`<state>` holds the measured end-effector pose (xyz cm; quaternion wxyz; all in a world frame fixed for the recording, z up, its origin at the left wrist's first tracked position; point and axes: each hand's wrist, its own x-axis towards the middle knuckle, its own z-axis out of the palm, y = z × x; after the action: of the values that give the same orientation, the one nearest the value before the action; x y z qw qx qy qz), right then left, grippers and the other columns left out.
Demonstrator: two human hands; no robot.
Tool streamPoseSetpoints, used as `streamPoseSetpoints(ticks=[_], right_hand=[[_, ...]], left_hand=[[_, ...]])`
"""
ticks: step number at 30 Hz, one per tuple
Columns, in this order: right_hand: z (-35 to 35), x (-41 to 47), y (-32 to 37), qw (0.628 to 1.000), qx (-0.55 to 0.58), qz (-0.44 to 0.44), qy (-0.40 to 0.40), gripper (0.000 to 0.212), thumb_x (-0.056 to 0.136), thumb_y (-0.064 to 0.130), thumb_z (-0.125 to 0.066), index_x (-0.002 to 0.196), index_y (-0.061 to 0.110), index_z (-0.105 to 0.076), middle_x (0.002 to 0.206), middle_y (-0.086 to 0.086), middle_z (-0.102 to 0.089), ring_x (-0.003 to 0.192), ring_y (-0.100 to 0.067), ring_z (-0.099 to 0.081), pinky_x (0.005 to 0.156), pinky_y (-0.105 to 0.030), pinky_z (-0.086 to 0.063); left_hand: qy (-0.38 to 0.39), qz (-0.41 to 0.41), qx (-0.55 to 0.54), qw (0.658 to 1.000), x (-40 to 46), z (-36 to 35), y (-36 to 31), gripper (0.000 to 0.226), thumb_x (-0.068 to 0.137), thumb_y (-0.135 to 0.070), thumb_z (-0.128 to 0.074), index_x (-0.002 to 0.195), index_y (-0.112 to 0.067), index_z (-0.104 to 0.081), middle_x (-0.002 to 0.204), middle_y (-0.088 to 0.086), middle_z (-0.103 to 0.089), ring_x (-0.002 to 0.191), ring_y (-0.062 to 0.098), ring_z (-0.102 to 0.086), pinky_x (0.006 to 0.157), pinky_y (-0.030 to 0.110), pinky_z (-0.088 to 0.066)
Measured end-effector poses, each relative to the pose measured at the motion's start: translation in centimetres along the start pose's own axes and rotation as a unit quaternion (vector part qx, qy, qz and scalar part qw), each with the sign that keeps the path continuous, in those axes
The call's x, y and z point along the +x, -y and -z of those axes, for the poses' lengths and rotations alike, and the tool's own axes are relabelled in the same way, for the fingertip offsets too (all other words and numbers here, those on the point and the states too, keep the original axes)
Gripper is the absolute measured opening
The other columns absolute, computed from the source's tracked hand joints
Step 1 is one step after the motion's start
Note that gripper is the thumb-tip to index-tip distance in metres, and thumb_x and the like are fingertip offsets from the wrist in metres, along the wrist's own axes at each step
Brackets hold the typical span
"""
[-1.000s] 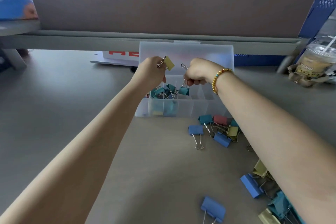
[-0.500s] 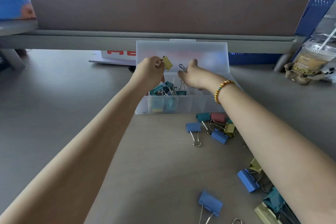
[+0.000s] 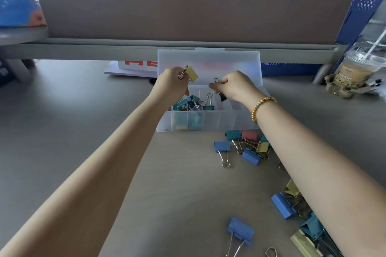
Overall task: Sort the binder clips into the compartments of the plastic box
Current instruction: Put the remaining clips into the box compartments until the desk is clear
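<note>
The sorting looks well begun but far from finished. The plastic box (image 3: pixel 208 125) sits at the centre of the frame with its lid up, and only its left compartments hold clips — mostly teal ones, with something yellow and blue showing through the front wall; the compartments to the right look bare. The left hand (image 3: pixel 171 85) is closed around the wire handles of a yellow binder clip (image 3: pixel 191 73), held above the box's left end and not yet put down. The right hand (image 3: pixel 234 86) pinches the wire loop of a small dark clip (image 3: pixel 221 96) that hangs over a middle compartment. Much is left: loose clips (image 3: pixel 248 146) in blue, teal, pink and yellow lie in a heap just below the box's right front corner, more trail toward the lower right edge under the right forearm, and a blue clip (image 3: pixel 240 229) lies alone near the bottom. An iced drink cup (image 3: pixel 359 69) stands at the far right, well apart; nothing blocks the box.
</note>
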<state>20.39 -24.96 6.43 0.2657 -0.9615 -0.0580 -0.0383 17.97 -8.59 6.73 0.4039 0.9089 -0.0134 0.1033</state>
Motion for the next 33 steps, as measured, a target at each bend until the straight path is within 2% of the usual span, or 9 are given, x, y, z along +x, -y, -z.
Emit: streamPoseSetpoints(ticks=[6,10,15,18,21,25,29,32,33], right_hand=[[0.1,-0.1,0.5,0.995,0.096,0.018,0.031,0.014,0.094,0.016,-0.051,0.093,0.004,-0.059,0.087,-0.009,-0.061,0.059,-0.009,-0.049,0.048,-0.019,-0.035],[-0.7,0.0,0.4,0.994,0.021,0.049,0.093,0.007,0.093,0.016,-0.055,0.092,0.01,-0.059,0.094,-0.014,-0.067,0.071,-0.018,-0.059,0.055,-0.022,-0.042],[-0.8,-0.3,1.1,0.976,-0.085,0.097,0.177,0.02,0.094,0.019,-0.053,0.108,0.006,-0.061,0.108,-0.012,-0.065,0.085,-0.018,-0.05,0.06,-0.024,-0.038],[-0.6,-0.4,0.6,0.986,-0.074,0.088,0.119,0.022,0.094,0.024,-0.053,0.11,0.009,-0.058,0.113,-0.008,-0.06,0.091,-0.018,-0.05,0.075,-0.027,-0.038],[-0.4,-0.4,0.0,0.992,-0.061,0.093,0.051,0.021,0.092,0.023,-0.057,0.105,0.007,-0.063,0.108,-0.008,-0.062,0.089,-0.017,-0.05,0.074,-0.026,-0.037],[-0.9,-0.4,0.2,0.981,-0.096,0.099,0.138,0.022,0.09,0.022,-0.06,0.104,0.009,-0.071,0.11,-0.006,-0.067,0.092,-0.019,-0.056,0.076,-0.024,-0.037],[-1.3,-0.1,0.4,0.976,-0.126,0.104,0.142,0.024,0.092,0.024,-0.057,0.107,0.012,-0.071,0.113,-0.007,-0.066,0.1,-0.022,-0.056,0.077,-0.026,-0.041],[-0.3,-0.2,0.0,0.991,-0.04,0.108,0.068,0.026,0.095,0.022,-0.05,0.108,0.01,-0.069,0.106,-0.004,-0.066,0.093,-0.018,-0.056,0.07,-0.016,-0.045],[0.1,-0.2,-0.5,0.994,0.024,0.1,0.028,0.026,0.096,0.02,-0.048,0.107,0.009,-0.069,0.102,-0.005,-0.067,0.092,-0.018,-0.057,0.075,-0.018,-0.046]], left_hand=[[0.006,0.0,-0.005,1.0,0.0,-0.4,0.0,0.018,0.096,-0.014,-0.035,0.095,-0.015,-0.054,0.075,0.004,-0.065,0.046,0.012,-0.038,0.044,0.02,-0.03],[0.006,0.005,0.002,1.0,0.0,-0.4,0.2,0.017,0.097,-0.015,-0.035,0.089,-0.016,-0.05,0.074,0.004,-0.065,0.045,0.012,-0.038,0.04,0.019,-0.03],[0.011,0.005,0.003,1.0,0.0,-0.4,0.2,0.018,0.097,-0.015,-0.035,0.089,-0.016,-0.051,0.075,0.005,-0.065,0.046,0.011,-0.039,0.044,0.022,-0.029],[0.014,0.001,0.002,1.0,0.0,-0.3,0.1,0.018,0.097,-0.015,-0.036,0.088,-0.015,-0.051,0.075,0.005,-0.065,0.046,0.012,-0.039,0.045,0.022,-0.03],[0.017,-0.004,0.002,1.0,0.0,-0.4,0.0,0.018,0.097,-0.014,-0.036,0.087,-0.012,-0.052,0.076,0.006,-0.065,0.048,0.012,-0.04,0.047,0.023,-0.03],[0.021,-0.01,0.003,1.0,0.1,-0.5,-0.3,0.019,0.095,-0.012,-0.036,0.086,-0.01,-0.052,0.077,0.008,-0.066,0.048,0.01,-0.039,0.047,0.023,-0.029],[0.017,-0.02,0.033,0.999,0.1,-0.8,-0.5,0.02,0.095,-0.014,-0.037,0.085,-0.011,-0.054,0.076,0.006,-0.066,0.045,0.009,-0.038,0.045,0.024,-0.028],[0.015,-0.023,0.055,0.998,0.4,-0.8,-0.4,0.023,0.095,-0.015,-0.039,0.083,-0.008,-0.058,0.077,0.008,-0.067,0.046,0.011,-0.04,0.046,0.024,-0.029],[0.02,-0.025,0.067,0.997,0.5,-0.9,-0.4,0.025,0.095,-0.017,-0.041,0.083,-0.006,-0.061,0.078,0.01,-0.068,0.049,0.014,-0.042,0.049,0.024,-0.031]])
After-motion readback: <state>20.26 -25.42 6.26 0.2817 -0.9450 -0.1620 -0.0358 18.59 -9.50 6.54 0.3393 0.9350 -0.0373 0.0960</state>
